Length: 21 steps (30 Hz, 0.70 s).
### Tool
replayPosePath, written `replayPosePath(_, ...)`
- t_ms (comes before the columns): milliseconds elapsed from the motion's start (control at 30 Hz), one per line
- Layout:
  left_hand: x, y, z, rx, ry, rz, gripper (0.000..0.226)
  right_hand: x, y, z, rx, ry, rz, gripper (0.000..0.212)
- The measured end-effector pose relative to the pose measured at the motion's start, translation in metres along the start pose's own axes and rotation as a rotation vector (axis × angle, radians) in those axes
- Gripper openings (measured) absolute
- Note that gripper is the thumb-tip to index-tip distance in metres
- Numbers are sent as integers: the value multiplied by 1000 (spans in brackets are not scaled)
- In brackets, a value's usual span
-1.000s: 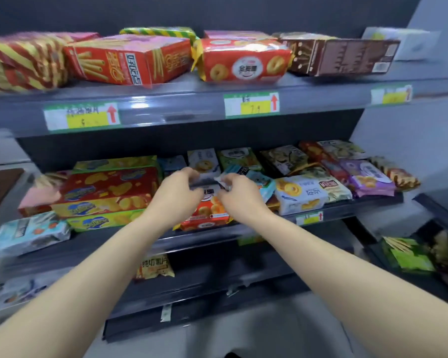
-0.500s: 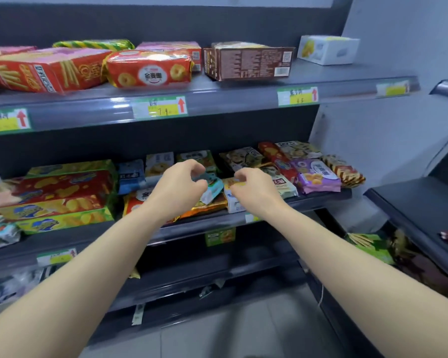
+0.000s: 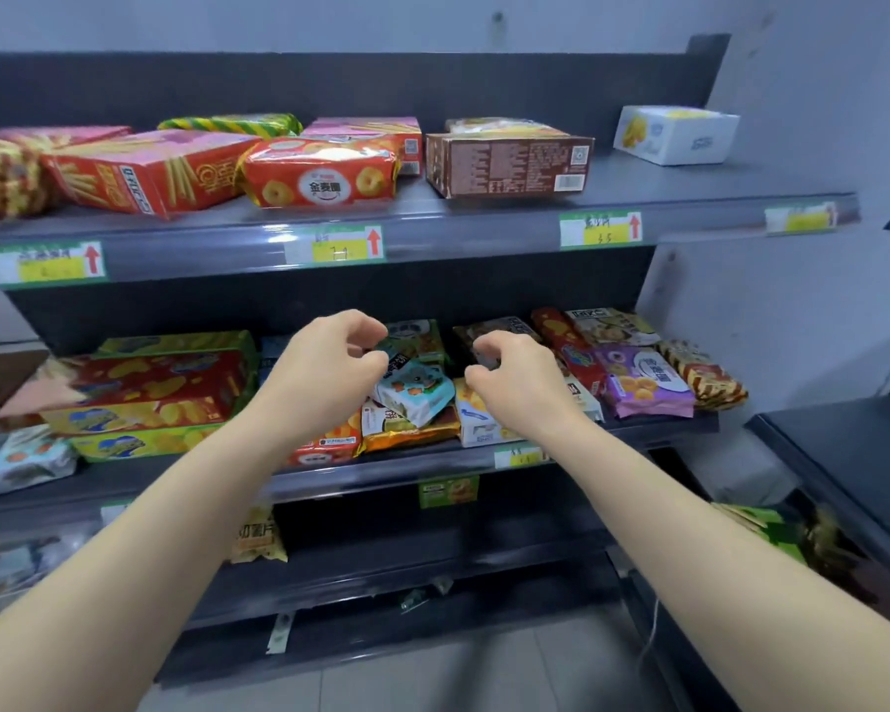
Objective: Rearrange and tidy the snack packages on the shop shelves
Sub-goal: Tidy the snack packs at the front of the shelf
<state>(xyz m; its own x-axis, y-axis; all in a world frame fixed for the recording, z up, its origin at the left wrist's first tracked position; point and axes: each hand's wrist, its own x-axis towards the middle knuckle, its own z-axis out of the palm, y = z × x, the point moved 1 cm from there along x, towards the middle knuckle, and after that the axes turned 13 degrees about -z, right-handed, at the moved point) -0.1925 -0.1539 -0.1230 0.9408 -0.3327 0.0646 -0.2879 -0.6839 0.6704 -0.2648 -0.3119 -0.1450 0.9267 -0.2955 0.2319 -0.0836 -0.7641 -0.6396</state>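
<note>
Now | red pack (image 3: 322,179) reads 金麦圈 | left hand (image 3: 325,375) by teal packet (image 3: 416,397)

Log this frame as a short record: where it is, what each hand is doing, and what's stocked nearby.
setting: dark shelving unit stocked with snack packages
left hand: pinches the top of a light-blue packet on the middle shelf
right hand: fingers curled beside that packet; hold unclear
top shelf: red cookie bag, brown box, white box
tidiness: middle-shelf packets overlap at mixed angles
</note>
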Motion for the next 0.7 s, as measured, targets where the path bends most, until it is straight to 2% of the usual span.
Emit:
replayPosePath(367, 9, 49, -32, -40, -30, 206, 30, 16, -52, -40, -110, 194, -120, 42)
replayPosePath(700, 16, 48, -72, -43, 20, 277, 28, 33, -98, -43, -149, 246, -226, 42)
